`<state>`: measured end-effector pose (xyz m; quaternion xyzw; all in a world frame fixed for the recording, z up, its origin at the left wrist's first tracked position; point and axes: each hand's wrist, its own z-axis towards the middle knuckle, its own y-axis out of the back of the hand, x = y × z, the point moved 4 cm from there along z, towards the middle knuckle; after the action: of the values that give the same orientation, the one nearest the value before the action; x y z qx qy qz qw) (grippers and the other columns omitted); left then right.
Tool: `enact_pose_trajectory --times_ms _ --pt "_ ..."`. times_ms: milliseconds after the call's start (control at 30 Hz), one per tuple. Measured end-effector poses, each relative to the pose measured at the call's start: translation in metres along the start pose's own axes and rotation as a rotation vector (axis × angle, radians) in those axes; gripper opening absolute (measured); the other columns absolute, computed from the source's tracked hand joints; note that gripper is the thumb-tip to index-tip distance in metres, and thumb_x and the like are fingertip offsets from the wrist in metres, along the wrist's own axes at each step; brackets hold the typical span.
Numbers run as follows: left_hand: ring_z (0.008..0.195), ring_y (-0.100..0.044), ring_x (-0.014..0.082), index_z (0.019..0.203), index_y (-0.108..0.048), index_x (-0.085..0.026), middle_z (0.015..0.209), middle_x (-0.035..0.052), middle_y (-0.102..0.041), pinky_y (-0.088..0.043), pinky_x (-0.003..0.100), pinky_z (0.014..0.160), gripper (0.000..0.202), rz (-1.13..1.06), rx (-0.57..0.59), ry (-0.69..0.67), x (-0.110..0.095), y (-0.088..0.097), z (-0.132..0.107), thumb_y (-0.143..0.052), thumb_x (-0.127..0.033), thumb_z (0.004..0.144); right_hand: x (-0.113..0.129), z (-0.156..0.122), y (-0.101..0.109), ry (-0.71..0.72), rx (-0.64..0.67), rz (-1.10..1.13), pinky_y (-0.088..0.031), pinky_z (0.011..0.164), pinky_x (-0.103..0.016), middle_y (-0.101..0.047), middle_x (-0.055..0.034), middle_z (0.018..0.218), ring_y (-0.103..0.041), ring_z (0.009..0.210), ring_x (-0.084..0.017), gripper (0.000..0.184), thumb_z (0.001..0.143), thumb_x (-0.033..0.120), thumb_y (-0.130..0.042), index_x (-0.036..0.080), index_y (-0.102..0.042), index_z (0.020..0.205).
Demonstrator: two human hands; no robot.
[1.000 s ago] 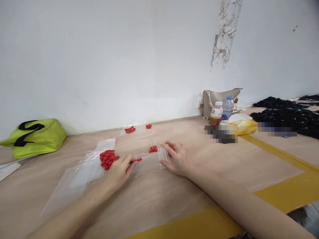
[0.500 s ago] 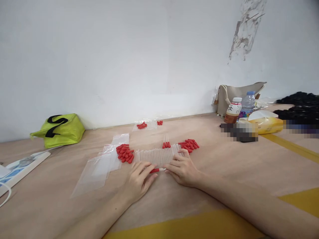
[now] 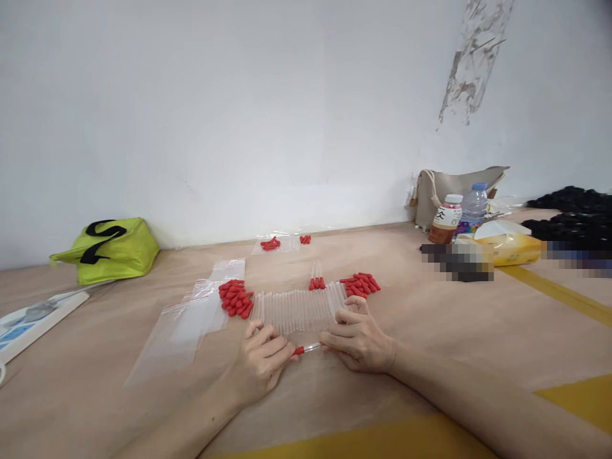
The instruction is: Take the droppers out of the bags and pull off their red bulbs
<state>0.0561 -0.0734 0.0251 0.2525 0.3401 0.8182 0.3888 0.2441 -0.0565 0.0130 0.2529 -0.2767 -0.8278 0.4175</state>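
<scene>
My left hand (image 3: 265,357) is closed on a red rubber bulb (image 3: 299,350), most of it covered by the fingers. My right hand (image 3: 358,335) pinches a clear glass dropper tube (image 3: 313,347), whose left end meets the bulb; how deep it sits inside I cannot tell. Just beyond the hands lies a row of clear tubes (image 3: 296,311). A pile of red bulbs (image 3: 235,298) is at the row's left end and another red pile (image 3: 361,284) at its right. Several assembled droppers (image 3: 317,280) lie behind the row, bulbs toward me.
Clear zip bags (image 3: 174,331) lie at left, and a bag with red-bulbed droppers (image 3: 282,243) near the wall. A power strip (image 3: 43,328) and yellow-green pouch (image 3: 117,252) are far left. Bottles (image 3: 447,220), a tissue pack (image 3: 514,245) and a beige bag (image 3: 425,191) stand at right.
Both hands have come slightly nearer to me with the dropper parts. My left fingers have curled further over the bulb, so less red shows. The view has tilted a little.
</scene>
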Motion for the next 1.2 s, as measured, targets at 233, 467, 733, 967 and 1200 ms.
enact_pose_trajectory --times_ms 233,467,733,967,1200 --pt "0.077 -0.053 0.0123 0.102 -0.056 -0.019 0.088 0.0049 -0.055 -0.043 0.024 0.066 0.022 -0.098 -0.103 0.355 0.035 0.017 -0.006 -0.041 -0.017 0.085 -0.053 0.001 0.008 -0.543 -0.166 0.011 -0.026 0.074 -0.030 -0.061 0.0015 0.060 -0.047 0.062 -0.011 0.019 0.084 0.028 -0.048 0.025 -0.066 0.086" --pt "0.085 -0.051 0.0161 0.115 -0.051 -0.020 0.091 0.0056 -0.049 -0.045 0.030 0.074 0.033 -0.026 -0.116 0.554 0.063 0.024 -0.008 -0.037 -0.025 0.086 -0.049 0.015 -0.016 -0.564 -0.095 -0.071 -0.024 0.070 -0.029 -0.062 0.0004 0.061 -0.051 0.064 -0.011 0.015 0.077 0.018 -0.049 0.019 -0.064 0.075" --pt "0.072 -0.055 0.0165 0.104 -0.048 -0.024 0.086 0.0013 -0.057 -0.041 0.024 0.049 0.033 -0.002 -0.162 0.867 0.102 0.036 -0.028 -0.051 -0.039 0.075 -0.043 0.014 -0.024 -0.421 0.046 -0.209 -0.019 0.071 -0.033 -0.062 -0.0002 0.062 -0.046 0.070 -0.013 0.016 0.078 0.023 -0.051 0.022 -0.064 0.069" --pt "0.073 -0.056 0.0181 0.100 -0.047 -0.024 0.082 -0.0003 -0.058 -0.041 0.026 0.051 0.031 -0.028 -0.165 0.949 0.123 0.033 -0.044 -0.052 -0.041 0.074 -0.038 0.013 -0.019 -0.448 0.103 -0.068 -0.020 0.074 -0.034 -0.060 -0.0023 0.073 -0.045 0.077 -0.016 0.033 0.070 0.052 -0.055 0.023 -0.066 0.081" --pt "0.075 -0.056 0.0187 0.099 -0.048 -0.022 0.082 -0.0005 -0.059 -0.042 0.027 0.056 0.032 -0.045 -0.183 0.985 0.121 0.036 -0.044 -0.053 -0.041 0.074 -0.037 0.011 -0.019 -0.416 0.094 -0.022 -0.021 0.074 -0.034 -0.058 -0.0026 0.071 -0.044 0.075 -0.015 0.044 0.066 0.062 -0.055 0.022 -0.067 0.082"
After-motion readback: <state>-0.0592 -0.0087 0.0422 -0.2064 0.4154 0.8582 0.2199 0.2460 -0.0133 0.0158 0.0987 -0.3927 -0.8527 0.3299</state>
